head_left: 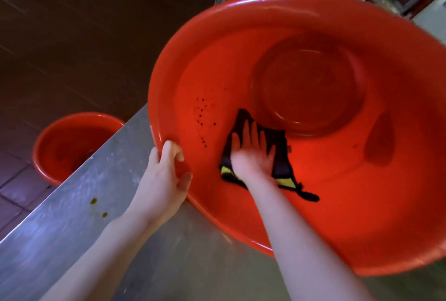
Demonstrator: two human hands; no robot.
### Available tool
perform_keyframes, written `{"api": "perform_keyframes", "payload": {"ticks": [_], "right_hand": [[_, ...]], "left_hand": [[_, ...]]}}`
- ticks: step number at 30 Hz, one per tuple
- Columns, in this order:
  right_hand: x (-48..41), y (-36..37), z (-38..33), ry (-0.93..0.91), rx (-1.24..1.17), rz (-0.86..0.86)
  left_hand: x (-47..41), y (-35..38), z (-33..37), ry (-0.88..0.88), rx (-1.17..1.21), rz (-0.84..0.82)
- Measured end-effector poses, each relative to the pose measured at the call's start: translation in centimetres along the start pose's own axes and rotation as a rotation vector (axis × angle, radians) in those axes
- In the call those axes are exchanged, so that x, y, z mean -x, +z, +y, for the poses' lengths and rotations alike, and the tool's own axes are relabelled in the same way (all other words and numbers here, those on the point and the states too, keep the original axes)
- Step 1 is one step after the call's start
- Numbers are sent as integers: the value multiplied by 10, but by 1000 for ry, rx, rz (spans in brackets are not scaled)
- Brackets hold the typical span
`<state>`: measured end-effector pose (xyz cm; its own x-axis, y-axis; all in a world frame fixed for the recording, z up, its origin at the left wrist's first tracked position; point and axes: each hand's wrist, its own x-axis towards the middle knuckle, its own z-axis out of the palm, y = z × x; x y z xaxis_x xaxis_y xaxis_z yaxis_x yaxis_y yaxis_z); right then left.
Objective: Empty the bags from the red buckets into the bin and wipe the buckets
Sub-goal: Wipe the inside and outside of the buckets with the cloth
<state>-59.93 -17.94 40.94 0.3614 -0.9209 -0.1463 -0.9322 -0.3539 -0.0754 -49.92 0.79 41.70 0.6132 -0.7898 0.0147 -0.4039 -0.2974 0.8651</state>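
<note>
Red bucket (313, 194) sits on the steel surface (72, 218), its near rim clasped in my left grip (169, 170), while my right grip (251, 153), fingers spread flat, presses a dark cloth (278, 146) on its inner wall, specks (202, 119) just leftward.

Right hand (251, 153) presses cloth (280, 163) inside bucket (337, 192); left hand (166, 175) grips rim.
</note>
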Motion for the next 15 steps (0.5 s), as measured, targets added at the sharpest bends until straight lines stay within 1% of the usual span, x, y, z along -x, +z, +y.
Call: {"api": "perform_keyframes", "payload": {"ticks": [2, 5, 7, 11, 13, 15], "right_hand": [[-30, -7, -4, 108, -76, -45], [-40, -8, -11, 109, -87, -78], [-18, -5, -17, 20, -36, -75], [74, 6, -26, -264, 13, 16], [104, 8, -27, -306, 37, 29], [90, 8, -26, -279, 30, 25]], "left_hand": [[3, 3, -1, -18, 17, 4], [4, 7, -2, -36, 43, 17], [2, 7, -1, -54, 62, 11], [2, 6, 1, -86, 95, 5], [4, 3, 3, -82, 107, -8], [5, 2, 3, -75, 108, -18]]}}
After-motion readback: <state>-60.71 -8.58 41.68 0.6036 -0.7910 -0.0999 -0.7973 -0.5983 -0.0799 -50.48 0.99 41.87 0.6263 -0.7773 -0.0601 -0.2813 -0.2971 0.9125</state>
